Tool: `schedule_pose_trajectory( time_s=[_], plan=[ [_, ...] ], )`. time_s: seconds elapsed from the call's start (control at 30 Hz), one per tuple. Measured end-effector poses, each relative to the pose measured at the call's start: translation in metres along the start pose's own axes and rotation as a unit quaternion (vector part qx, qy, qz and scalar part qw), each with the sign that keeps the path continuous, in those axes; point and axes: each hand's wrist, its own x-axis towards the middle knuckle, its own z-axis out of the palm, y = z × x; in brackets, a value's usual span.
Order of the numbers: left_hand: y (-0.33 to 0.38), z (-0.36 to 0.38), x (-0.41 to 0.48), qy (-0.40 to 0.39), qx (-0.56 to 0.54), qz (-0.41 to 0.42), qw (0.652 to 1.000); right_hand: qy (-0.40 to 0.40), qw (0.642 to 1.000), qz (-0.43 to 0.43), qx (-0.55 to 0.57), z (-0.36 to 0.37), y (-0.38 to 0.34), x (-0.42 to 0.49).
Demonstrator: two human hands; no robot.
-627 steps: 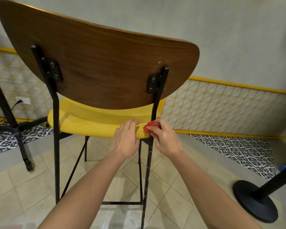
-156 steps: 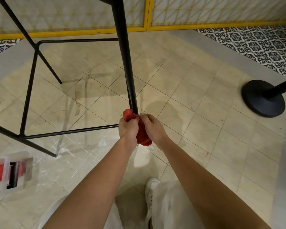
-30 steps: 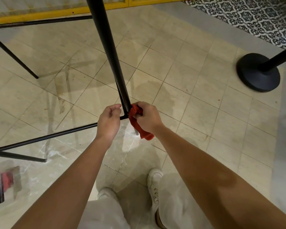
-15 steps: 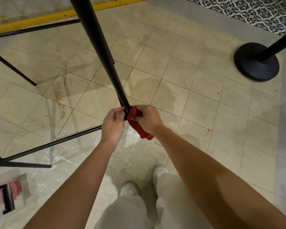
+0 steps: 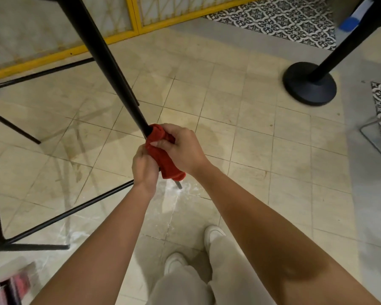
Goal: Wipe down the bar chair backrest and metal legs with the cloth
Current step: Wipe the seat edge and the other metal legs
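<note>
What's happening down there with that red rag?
A person is wiping one black metal leg of a bar chair. The left hand and right hand both grip a red cloth wrapped round the leg low down, by the crossbar. Only the leg's tip shows below the cloth, above the tiled floor.

Single wide-angle head cam, pitched steeply fwd & down at floor (image 5: 251, 133); leg (image 5: 109, 69) close in front, shoes (image 5: 213, 233) at bottom.
</note>
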Motion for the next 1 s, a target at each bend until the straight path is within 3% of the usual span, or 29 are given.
schedule_pose_trajectory(
  time_s=[0.23,0.4,0.53,0.83,1.0],
  plan=[
    [-0.02,0.004,-0.011,0.049,0.053,0.009,0.997,-0.071,0.99,0.072,-0.096,-0.007,0.024,-0.002],
    [-0.042,0.01,-0.014,0.105,0.101,0.072,0.987,-0.048,0.984,0.15,-0.08,-0.021,0.058,-0.003],
    [-0.063,0.006,-0.013,0.104,0.117,0.058,0.986,-0.042,0.979,0.189,-0.059,-0.019,0.081,-0.002],
    [-0.099,0.004,0.0,0.057,0.158,0.041,0.985,-0.069,0.979,0.189,-0.032,0.023,0.135,0.0],
    [-0.115,-0.005,0.018,0.077,0.164,-0.004,0.983,-0.088,0.98,0.175,-0.025,0.039,0.164,-0.003]
  ],
)
